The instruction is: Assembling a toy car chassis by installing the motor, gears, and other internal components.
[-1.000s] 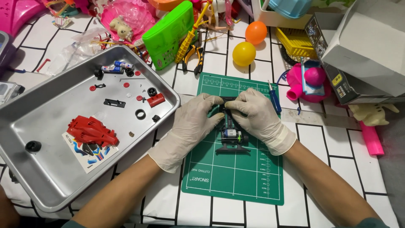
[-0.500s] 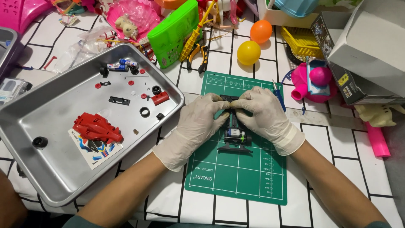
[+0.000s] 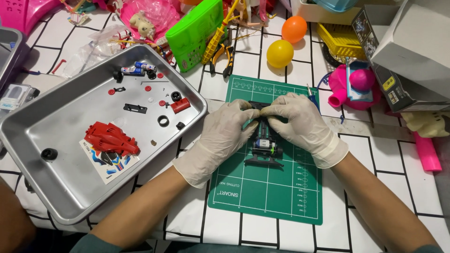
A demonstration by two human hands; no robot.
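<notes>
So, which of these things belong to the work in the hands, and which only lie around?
In the work:
left hand
right hand
black toy car chassis
green cutting mat
metal tray with red car body, small parts

Lying about:
yellow ball
orange ball
pliers
green case

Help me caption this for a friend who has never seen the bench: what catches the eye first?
Two white-gloved hands, left hand and right hand, pinch a small black toy-car chassis on the green cutting mat at centre. To the left, a large metal tray holds a red car body shell and scattered small parts.
</notes>
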